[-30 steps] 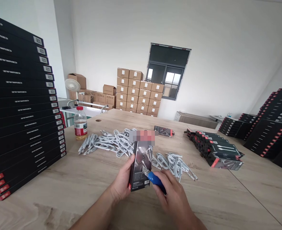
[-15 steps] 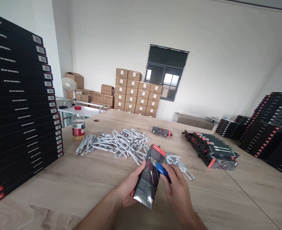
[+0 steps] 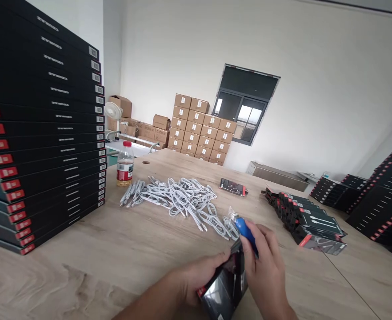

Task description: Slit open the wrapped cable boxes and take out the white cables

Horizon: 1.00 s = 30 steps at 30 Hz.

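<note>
Low at the front, my left hand is wrapped round a black retail box with a glossy printed face and a red corner. My right hand grips a blue-handled tool at the box's upper end. Something clear or pale shows at the tool's tip, too blurred to make out. Just beyond the hands lies a loose heap of coiled grey-white cables. Another black box lies flat behind the cables.
A tall stack of black boxes rises at left, beside a red-capped bottle. Overlapping black packages lie at right, with more stacked boxes beyond. Cardboard cartons stand against the wall.
The held box has dropped lower and tilted toward me. My right hand has moved the blue-handled tool from the box's face to its upper end. The view has turned slightly left.
</note>
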{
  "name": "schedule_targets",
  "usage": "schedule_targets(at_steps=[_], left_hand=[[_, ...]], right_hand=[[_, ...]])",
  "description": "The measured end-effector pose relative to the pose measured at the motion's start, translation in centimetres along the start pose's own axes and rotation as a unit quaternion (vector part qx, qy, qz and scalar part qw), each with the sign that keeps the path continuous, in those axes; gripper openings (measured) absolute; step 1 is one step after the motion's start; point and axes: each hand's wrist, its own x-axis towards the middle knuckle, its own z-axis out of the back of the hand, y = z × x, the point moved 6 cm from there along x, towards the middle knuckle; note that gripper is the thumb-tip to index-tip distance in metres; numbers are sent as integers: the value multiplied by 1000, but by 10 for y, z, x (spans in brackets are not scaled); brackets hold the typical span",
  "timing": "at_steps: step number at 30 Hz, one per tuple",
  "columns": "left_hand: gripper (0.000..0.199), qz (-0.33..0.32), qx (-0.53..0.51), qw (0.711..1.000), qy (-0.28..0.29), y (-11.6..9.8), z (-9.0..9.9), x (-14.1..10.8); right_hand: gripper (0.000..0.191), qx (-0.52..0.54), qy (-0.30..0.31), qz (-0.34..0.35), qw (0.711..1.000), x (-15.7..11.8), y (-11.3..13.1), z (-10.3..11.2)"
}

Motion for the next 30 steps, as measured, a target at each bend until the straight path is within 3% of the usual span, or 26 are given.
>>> schedule_targets(at_steps=[3, 6, 9, 19, 24, 26, 30], left_hand=[[66, 21, -14, 999, -37, -3, -4, -1], [72, -53, -34, 996, -59, -29, -6, -9], [64, -140, -61, 985, -77, -52, -1, -16], [53, -204, -97, 968, -110, -71, 14, -20], [44, -262, -95, 950, -143, -94, 24, -39], [41, -286, -92, 944, -134, -105, 29, -50], [41, -285, -61, 956, -34, -114, 25, -65]], right_hand=[[32, 2, 7, -25, 1000, -1, -10, 4], [30, 9, 33, -24, 999, -11, -24, 0], [29, 22, 56, -29, 998, -18, -32, -7], [27, 41, 96, -25, 994, -16, -17, -11], [25, 38, 147, -38, 988, -22, -18, -20], [24, 22, 160, -34, 986, -25, -18, -23], [24, -41, 176, -15, 983, -28, -19, -29]])
